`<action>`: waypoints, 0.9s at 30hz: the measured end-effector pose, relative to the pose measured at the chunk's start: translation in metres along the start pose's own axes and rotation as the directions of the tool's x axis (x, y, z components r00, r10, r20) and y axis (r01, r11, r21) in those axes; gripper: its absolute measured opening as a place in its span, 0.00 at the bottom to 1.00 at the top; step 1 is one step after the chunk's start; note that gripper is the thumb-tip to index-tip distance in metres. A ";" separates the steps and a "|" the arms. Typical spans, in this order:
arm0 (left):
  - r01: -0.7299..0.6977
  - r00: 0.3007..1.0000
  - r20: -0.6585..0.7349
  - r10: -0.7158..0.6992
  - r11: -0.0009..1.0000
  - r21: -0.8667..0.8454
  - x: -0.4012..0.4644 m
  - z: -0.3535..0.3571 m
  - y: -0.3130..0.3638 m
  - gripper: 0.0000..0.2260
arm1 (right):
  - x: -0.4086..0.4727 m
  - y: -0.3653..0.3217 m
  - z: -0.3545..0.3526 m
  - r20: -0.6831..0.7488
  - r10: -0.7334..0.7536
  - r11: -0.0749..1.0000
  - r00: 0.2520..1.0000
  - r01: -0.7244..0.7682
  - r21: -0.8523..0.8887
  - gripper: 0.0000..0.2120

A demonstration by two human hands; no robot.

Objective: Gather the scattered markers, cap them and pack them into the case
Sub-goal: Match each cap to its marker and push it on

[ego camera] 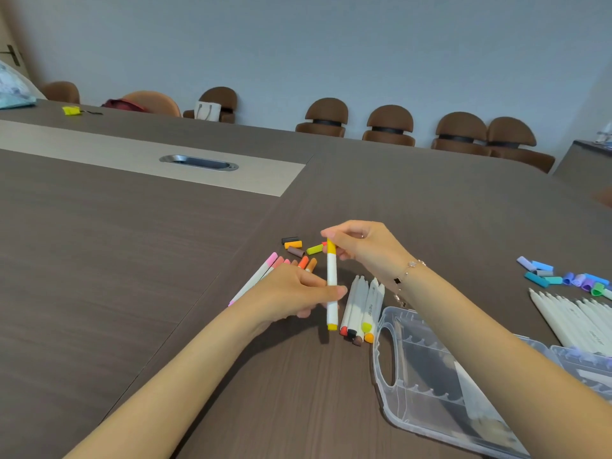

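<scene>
Several brown padded chairs [390, 124] lined the pale blue wall [331, 44] beyond a long dark wood-grain table [132, 260], which had a lighter inlaid strip with an oval metal grommet [198, 161]. Near the table's middle, the left hand [291, 293] pinched the smooth white barrel of a yellow marker [331, 286] while the right hand [361, 246] pinched its yellow cap [331, 246] at the far end, the marker's long axis running near to far, almost upright in view. Capped markers [261, 276] lay left, uncapped ones [361, 306] and loose caps [294, 246] close by, and the clear ribbed plastic case [427, 382] lay open at the near right.
</scene>
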State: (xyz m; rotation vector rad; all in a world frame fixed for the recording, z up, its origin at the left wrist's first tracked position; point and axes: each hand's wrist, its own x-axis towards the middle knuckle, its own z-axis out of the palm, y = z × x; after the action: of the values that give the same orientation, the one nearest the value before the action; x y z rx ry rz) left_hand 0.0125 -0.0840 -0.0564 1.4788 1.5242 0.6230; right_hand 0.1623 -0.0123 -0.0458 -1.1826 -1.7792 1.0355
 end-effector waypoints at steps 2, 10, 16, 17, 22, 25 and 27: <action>-0.022 0.997 -0.070 0.023 1.000 0.014 0.002 -0.003 -0.002 0.12 | 0.005 0.002 -0.002 0.014 0.035 0.999 0.999 -0.035 0.000 0.10; -0.142 0.924 -0.282 0.259 0.916 0.375 0.016 0.011 -0.016 0.14 | 0.018 0.026 -0.008 0.040 0.051 0.970 0.998 -0.040 -0.240 0.10; -0.169 0.863 -0.388 0.323 0.909 0.382 0.015 0.013 -0.012 0.12 | 0.022 0.037 -0.016 -0.070 0.048 0.974 0.996 -0.062 -0.217 0.09; -0.180 0.869 -0.384 0.313 0.922 0.344 0.014 0.015 -0.010 0.10 | 0.021 0.037 -0.020 -0.079 0.052 0.972 0.996 -0.069 -0.225 0.09; -0.158 0.916 -0.295 0.273 0.919 0.361 0.012 0.038 0.005 0.10 | 0.015 0.040 -0.047 -0.112 0.075 0.961 0.991 -0.102 -0.258 0.09; -0.125 0.935 -0.263 0.237 0.917 0.380 0.013 0.048 0.007 0.10 | 0.011 0.044 -0.060 -0.132 0.081 0.959 0.988 -0.113 -0.259 0.09; -0.103 0.938 -0.267 0.220 0.915 0.391 0.013 0.051 0.007 0.12 | 0.008 0.047 -0.065 -0.135 0.082 0.955 0.987 -0.117 -0.272 0.09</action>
State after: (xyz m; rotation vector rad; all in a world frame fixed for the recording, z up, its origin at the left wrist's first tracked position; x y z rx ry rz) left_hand 0.0611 -0.0825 -0.0784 1.8815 1.8469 0.7161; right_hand 0.2339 0.0212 -0.0621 -1.4893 -1.8248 0.7644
